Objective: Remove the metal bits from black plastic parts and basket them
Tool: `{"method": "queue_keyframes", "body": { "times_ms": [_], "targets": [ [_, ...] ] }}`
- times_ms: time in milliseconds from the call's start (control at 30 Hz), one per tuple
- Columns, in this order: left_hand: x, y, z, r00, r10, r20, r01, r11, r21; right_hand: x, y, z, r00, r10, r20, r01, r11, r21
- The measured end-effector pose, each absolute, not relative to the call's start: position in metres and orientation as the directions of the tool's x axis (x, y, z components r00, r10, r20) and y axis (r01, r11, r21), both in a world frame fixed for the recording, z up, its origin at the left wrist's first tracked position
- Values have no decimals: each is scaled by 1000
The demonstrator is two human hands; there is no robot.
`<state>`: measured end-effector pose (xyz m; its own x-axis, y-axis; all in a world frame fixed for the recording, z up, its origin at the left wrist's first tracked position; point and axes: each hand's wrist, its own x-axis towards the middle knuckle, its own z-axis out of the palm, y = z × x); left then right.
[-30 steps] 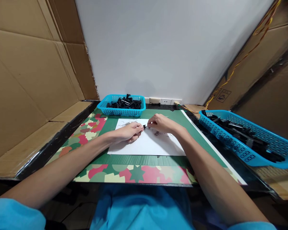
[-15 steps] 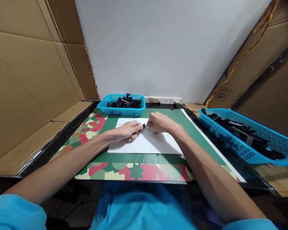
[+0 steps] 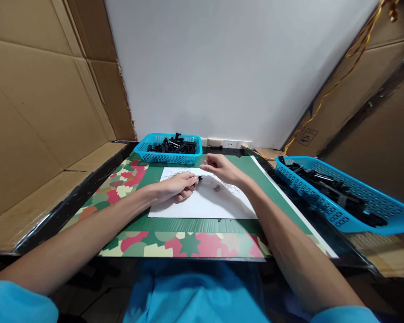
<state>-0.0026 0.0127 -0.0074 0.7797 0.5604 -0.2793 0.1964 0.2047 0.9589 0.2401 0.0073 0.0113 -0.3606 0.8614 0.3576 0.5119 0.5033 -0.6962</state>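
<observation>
My left hand (image 3: 180, 185) is closed over the white sheet of paper (image 3: 188, 208), pinching a small black plastic part (image 3: 199, 178) whose end sticks out past the thumb. Most of that part is hidden by the fingers. To its right and slightly higher, my right hand (image 3: 220, 168) hovers with fingers curled together, apart from the black part. Whatever it may hold is too small to make out. Tiny loose pieces (image 3: 218, 187) lie scattered on the paper below my right hand. More tiny pieces (image 3: 175, 173) lie behind my left hand.
At the back stands a blue basket (image 3: 168, 158) heaped with black plastic parts. A second blue basket (image 3: 326, 211) with longer black parts is at the right. A green patterned mat (image 3: 175, 224) lies under the paper. Cardboard walls (image 3: 47, 89) flank the table, with wall sockets (image 3: 229, 144) behind.
My right hand has drawn up and away from the black part, uncovering more of the tiny pieces on the paper. My left hand keeps its hold. The view has shifted slightly.
</observation>
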Motion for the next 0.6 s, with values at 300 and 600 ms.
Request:
{"method": "queue_keyframes", "body": {
  "times_ms": [300, 600],
  "targets": [
    [0, 16, -2, 739, 572, -357, 245, 266, 932, 203, 23, -18, -123, 912, 390, 54, 399, -915],
    [1, 11, 4, 749, 576, -328, 210, 264, 941, 204, 22, -11, -114, 927, 357, -101, 347, -933]
  ]
}}
